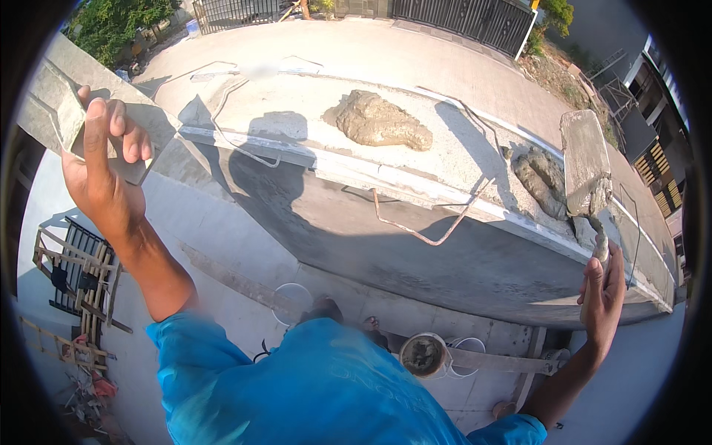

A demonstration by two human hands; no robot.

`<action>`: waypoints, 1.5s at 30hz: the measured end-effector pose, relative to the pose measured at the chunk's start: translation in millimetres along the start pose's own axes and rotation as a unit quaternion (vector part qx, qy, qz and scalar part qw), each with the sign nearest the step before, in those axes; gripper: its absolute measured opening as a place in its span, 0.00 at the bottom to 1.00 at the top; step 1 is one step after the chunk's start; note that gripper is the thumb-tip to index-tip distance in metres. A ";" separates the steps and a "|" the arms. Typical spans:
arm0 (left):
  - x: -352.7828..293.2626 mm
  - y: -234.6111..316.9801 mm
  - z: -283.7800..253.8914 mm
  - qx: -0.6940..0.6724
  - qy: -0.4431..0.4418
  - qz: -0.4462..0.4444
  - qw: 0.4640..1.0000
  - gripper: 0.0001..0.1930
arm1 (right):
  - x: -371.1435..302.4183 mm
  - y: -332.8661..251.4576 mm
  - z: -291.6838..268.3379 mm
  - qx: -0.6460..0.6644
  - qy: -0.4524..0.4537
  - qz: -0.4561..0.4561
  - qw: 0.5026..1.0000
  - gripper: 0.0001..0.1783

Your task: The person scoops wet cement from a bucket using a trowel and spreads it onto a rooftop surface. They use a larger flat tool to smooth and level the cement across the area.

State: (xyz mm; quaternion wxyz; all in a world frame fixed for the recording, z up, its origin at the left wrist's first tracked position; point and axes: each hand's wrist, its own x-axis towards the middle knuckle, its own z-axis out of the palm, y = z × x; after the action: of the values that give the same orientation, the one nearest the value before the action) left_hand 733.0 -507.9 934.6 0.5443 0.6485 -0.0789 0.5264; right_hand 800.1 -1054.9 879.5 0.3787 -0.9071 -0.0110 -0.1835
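Observation:
My right hand (604, 293) is closed round the handle of a trowel (586, 152). Its mortar-smeared blade points upward, and wet mortar clings near its base. Beside the blade, a small heap of mortar (540, 182) lies on the ledge top (297, 111). A larger mortar mound (380, 122) rests farther left on the same surface. At the upper left, my left hand (107, 156) has its fingers curled at a thin grey plate-like piece (70, 119), apparently gripping its edge. The palm hides part of that piece, so its exact kind is unclear.
Bent metal rods (437, 243) clip over the ledge edges. Below, a bucket of mortar (425, 354) stands beside a pale bucket (469, 356) near a plank (512, 363). Wooden frames (81, 278) lean at lower left. A paved road (356, 52) runs beyond the wall.

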 end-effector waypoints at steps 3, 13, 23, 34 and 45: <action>-3.4 -26.3 -37.7 0.026 0.086 -0.043 0.995 0.20 | 7.0 -28.4 18.2 0.088 -0.051 0.014 0.995 0.34; -51.8 -177.8 -76.4 0.124 0.085 -0.189 0.970 0.09 | 6.3 -154.3 137.9 0.415 -0.265 0.149 0.858 0.25; -80.5 -235.1 -59.4 0.042 -0.025 -0.157 0.986 0.10 | -10.4 -217.1 172.5 0.315 -0.149 0.321 0.881 0.32; -72.9 -238.0 -73.2 -0.062 -0.126 -0.167 0.976 0.06 | -6.8 -282.3 261.5 0.289 -0.200 0.349 0.869 0.26; -77.3 -238.5 -68.5 -0.094 -0.109 -0.170 0.975 0.06 | 20.1 -291.9 240.4 -0.211 -0.313 -0.106 0.920 0.23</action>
State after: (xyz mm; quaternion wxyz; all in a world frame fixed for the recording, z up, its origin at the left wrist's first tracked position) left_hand 819.7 -396.0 716.6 0.6724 0.6518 -0.0756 0.3426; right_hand 850.5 -683.0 930.5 0.1337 -0.9707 -0.1859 0.0728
